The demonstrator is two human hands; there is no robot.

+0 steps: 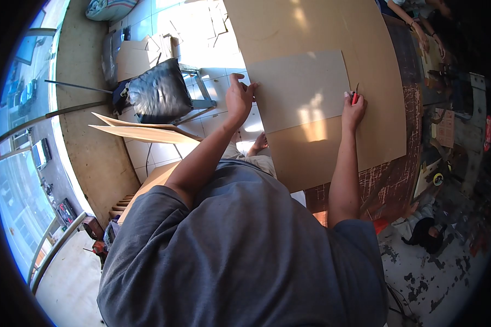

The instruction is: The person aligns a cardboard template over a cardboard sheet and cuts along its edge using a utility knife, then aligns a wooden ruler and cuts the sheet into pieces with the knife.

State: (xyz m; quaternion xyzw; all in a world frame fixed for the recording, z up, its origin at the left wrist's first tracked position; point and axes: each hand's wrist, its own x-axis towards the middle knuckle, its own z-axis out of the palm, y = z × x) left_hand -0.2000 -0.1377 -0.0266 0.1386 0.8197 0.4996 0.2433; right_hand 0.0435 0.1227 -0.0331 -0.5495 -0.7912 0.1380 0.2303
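A large brown cardboard sheet [305, 155] lies over the table in front of me. On top of it rests a smaller greyish rectangular board [294, 82]. My right hand [353, 113] is closed around a red utility knife [355, 98], its dark tip pointing away from me beside the grey board's right edge. At the left edges of the board and sheet, my left hand [239, 101] has its fingers bent and apart, with fingertips touching or very near the edge. Whether any finger goes beneath the edge cannot be made out.
Left of the table stands a stool [204, 103] with a dark, shiny cushion-like bundle [159, 91]. Folded cardboard [142, 131] juts out by my left arm. Another person's arms [417, 32] show at top right, and a dark-haired person [428, 231] is lower right.
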